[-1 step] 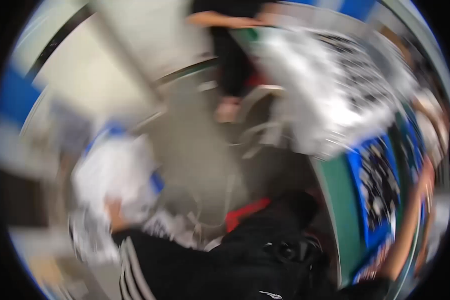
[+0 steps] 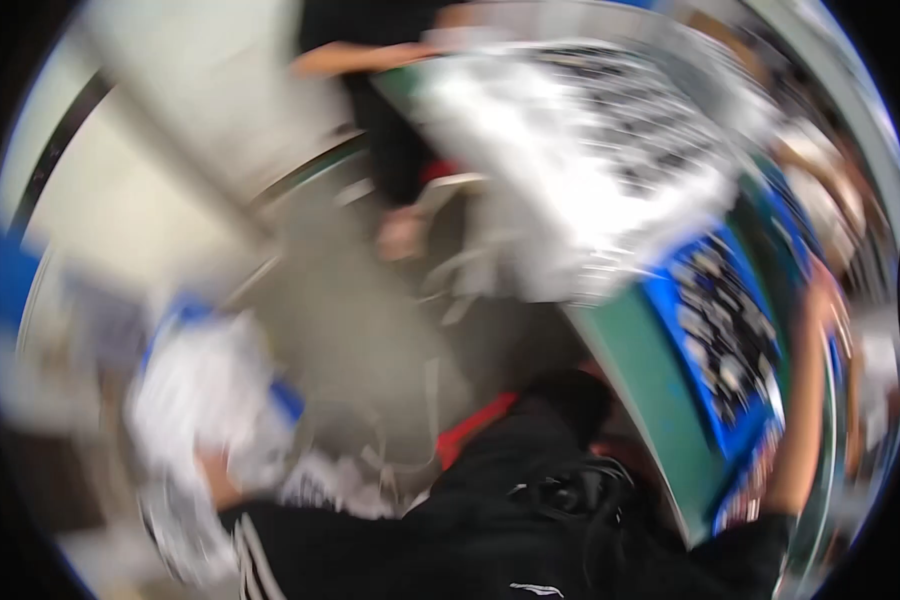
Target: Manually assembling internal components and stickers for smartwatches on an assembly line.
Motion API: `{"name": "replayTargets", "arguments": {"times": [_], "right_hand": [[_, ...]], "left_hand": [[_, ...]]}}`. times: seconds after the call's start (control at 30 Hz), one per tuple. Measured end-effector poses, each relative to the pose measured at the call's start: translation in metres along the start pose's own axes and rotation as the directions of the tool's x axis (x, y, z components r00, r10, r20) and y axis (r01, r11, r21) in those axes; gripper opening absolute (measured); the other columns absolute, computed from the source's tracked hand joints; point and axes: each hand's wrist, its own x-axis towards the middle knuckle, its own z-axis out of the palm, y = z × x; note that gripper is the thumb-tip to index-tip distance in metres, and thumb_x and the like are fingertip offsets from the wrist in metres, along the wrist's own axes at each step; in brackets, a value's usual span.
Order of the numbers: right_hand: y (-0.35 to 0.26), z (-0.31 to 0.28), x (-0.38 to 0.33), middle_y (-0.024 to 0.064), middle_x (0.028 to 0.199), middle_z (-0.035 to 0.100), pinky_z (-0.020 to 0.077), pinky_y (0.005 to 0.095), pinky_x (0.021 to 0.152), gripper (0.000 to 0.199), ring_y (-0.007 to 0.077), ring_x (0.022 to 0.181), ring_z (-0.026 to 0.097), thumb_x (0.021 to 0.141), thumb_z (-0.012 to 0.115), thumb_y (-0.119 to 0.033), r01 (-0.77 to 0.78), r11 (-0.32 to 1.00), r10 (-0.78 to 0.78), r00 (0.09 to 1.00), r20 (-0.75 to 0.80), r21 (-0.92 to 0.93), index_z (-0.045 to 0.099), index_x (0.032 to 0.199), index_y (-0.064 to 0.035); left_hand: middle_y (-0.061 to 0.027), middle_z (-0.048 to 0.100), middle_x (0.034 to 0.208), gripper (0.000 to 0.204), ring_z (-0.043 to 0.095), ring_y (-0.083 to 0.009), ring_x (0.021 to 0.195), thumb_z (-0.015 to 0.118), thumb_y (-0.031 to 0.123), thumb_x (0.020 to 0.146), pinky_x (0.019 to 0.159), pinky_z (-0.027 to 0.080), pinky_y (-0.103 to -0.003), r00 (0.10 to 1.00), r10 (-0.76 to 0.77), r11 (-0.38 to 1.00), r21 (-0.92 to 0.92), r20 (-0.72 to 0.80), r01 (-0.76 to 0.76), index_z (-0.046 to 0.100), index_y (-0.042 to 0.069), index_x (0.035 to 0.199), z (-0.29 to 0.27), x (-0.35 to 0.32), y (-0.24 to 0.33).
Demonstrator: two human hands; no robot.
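The picture is smeared by motion. My left hand (image 2: 213, 470) reaches down at the left to a white plastic bag (image 2: 205, 395) and touches its lower side. Its fingers are lost against the bag, so whether it grips cannot be told. My right arm stretches forward along the right side of the green-topped table (image 2: 635, 345). The right hand (image 2: 818, 300) is beside a blue tray (image 2: 660, 290) full of small dark and pale parts. Blur hides its fingers and anything they may hold.
White plastic sheeting (image 2: 560, 200) with rows of dark pieces covers the table's far part. A person in black (image 2: 385, 110) stands beyond its left corner. A pale stool (image 2: 455, 255) stands below the table. A clear bag (image 2: 175, 530) lies near my left arm.
The whole view has swung, so the table, trays and co-worker sit further left in the picture. Both my hands stay at about the same things, the white bag and the tray side.
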Motion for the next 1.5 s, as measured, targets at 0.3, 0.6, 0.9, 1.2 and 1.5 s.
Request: {"name": "replayTargets", "arguments": {"times": [0.3,0.6,0.9,1.2,1.5], "right_hand": [[0.029,0.017,-0.013,0.0089,0.092,0.07,0.0504,0.0318,0.078,0.022,0.0198,0.087,0.065,0.083,0.068,-0.02,-0.086,0.994,0.093,0.989,0.116,-0.063,0.071,0.1,-0.0062],[0.042,0.009,0.01,0.0038,0.089,0.065,0.0486,0.0292,0.068,0.043,0.0127,0.077,0.058,0.083,0.069,-0.014,-0.092,0.995,0.084,0.582,0.809,-0.037,0.062,0.125,-0.0152],[0.062,-0.013,0.002,-0.0006,0.072,0.056,0.0455,0.0259,0.059,0.02,0.0076,0.068,0.052,0.078,0.072,-0.008,0.024,0.999,-0.042,0.736,0.675,0.035,0.053,0.084,-0.0046],[0.049,-0.036,-0.011,-0.0029,0.079,0.062,0.0474,0.024,0.065,0.017,0.0064,0.075,0.058,0.084,0.066,-0.016,-0.224,0.954,0.09,0.849,0.52,0.2,0.059,0.097,-0.0079],[0.089,-0.033,0.0,0.0031,0.088,0.067,0.0496,0.0273,0.067,0.018,0.0111,0.079,0.06,0.083,0.067,-0.015,-0.292,0.955,0.224,0.834,0.505,0.058,0.07,0.099,-0.0067]], "left_hand": [[-0.0155,0.054,0.115,0.046,0.056,-0.0281,0.1,0.065,0.028,0.089,0.083,0.049,-0.042,0.885,-0.151,0.907,0.418,0.44,-0.053,0.047,0.002,0.123,0.115,-0.094,-0.075],[-0.0205,0.049,0.128,0.059,0.054,-0.033,0.109,0.069,0.03,0.087,0.09,0.046,-0.046,0.934,0.132,0.76,0.571,0.331,-0.31,0.041,0.002,0.131,-0.05,-0.024,0.061],[-0.0061,0.058,0.12,0.04,0.058,-0.0209,0.098,0.057,0.034,0.095,0.084,0.045,-0.035,0.883,0.335,0.759,0.461,0.329,-0.46,0.052,0.008,0.125,-0.036,-0.062,0.123],[-0.0035,0.06,0.112,0.024,0.056,-0.0103,0.083,0.053,0.02,0.098,0.075,0.046,-0.025,0.605,0.184,0.699,0.329,0.774,-0.634,0.056,0.007,0.118,0.077,-0.192,0.136],[-0.0066,0.06,0.117,0.023,0.057,-0.0107,0.082,0.051,0.016,0.098,0.076,0.047,-0.026,0.503,0.061,0.668,0.339,0.862,-0.662,0.056,0.005,0.118,0.095,-0.234,0.117]]}}
